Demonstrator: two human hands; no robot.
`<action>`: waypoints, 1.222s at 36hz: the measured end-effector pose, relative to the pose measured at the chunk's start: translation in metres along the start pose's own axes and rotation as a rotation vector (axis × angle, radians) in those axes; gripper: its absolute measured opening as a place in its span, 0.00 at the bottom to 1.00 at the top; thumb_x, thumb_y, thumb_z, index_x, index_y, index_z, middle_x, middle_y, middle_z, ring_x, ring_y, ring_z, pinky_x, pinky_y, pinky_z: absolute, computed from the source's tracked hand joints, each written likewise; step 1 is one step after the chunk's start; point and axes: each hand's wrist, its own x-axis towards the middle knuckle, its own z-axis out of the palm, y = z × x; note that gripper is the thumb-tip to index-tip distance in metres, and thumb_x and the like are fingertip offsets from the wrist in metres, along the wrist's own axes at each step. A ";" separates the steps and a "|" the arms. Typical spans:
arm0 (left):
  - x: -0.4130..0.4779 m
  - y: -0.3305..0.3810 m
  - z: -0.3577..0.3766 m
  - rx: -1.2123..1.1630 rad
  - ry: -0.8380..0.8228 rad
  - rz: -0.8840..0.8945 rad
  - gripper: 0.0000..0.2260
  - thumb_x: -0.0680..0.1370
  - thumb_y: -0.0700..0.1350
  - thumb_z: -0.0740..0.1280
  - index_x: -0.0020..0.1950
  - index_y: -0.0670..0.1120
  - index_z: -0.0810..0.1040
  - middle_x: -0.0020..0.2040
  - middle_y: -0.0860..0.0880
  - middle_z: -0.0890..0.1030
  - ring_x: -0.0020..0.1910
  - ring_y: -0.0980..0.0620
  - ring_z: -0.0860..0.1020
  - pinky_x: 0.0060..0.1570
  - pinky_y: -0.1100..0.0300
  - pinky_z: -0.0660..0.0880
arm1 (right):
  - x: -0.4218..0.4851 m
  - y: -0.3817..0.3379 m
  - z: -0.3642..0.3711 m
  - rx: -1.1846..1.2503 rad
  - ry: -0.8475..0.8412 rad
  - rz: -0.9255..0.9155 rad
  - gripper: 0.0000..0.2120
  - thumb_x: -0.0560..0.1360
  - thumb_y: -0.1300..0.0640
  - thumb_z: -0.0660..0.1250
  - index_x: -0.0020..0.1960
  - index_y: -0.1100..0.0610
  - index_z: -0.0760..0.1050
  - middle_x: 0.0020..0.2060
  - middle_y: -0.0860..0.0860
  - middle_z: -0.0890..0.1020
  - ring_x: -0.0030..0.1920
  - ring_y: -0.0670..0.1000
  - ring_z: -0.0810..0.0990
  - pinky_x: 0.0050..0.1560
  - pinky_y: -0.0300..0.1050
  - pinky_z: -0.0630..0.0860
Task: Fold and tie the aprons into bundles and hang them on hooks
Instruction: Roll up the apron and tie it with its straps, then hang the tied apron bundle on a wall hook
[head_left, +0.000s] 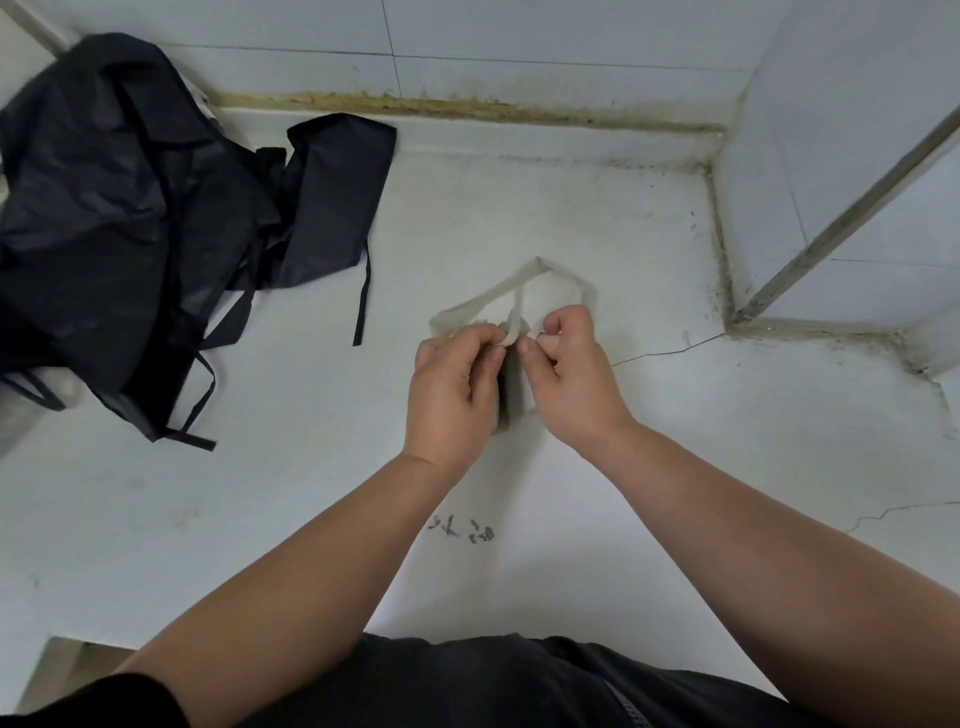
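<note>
White counter (311, 519) runs to a tiled wall (519, 31) at the far side, with a grimy seam where they meet. One pale folded bundle (514, 384) lies mid-counter, mostly hidden between two hands. Its strap (524, 273) makes one loop on the counter just beyond them. The left hand (449, 395) pinches the strap between thumb and curled fingers. The right hand (571, 379), touching the left at the fingertips, pinches the same strap. One heap of black aprons (104, 218) lies far left, well apart from the bundle, with thin ties trailing; how many aprons it holds cannot be told. Two dark scrawled marks (462, 530) sit near the person, unreadable. One thin crack (665, 353) runs right of the hands.
</note>
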 end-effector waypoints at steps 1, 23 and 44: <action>0.000 -0.001 0.000 0.002 -0.001 -0.004 0.07 0.80 0.39 0.63 0.54 0.45 0.79 0.40 0.65 0.74 0.53 0.48 0.72 0.48 0.77 0.65 | 0.000 0.000 0.000 0.014 -0.022 0.016 0.06 0.80 0.59 0.59 0.49 0.58 0.61 0.24 0.43 0.67 0.25 0.40 0.68 0.30 0.34 0.64; 0.016 -0.006 -0.023 -0.406 -0.181 -0.306 0.09 0.80 0.39 0.63 0.49 0.48 0.83 0.47 0.57 0.83 0.44 0.64 0.78 0.46 0.72 0.72 | 0.003 -0.016 -0.002 0.036 -0.200 -0.026 0.04 0.79 0.60 0.63 0.49 0.53 0.76 0.41 0.41 0.81 0.44 0.40 0.79 0.47 0.31 0.72; 0.021 -0.025 -0.031 -0.394 -0.369 -0.197 0.13 0.80 0.45 0.62 0.48 0.36 0.81 0.50 0.39 0.82 0.54 0.43 0.79 0.57 0.52 0.73 | 0.012 -0.020 -0.016 0.334 -0.477 0.344 0.15 0.80 0.49 0.60 0.46 0.59 0.78 0.33 0.48 0.79 0.40 0.48 0.76 0.45 0.41 0.71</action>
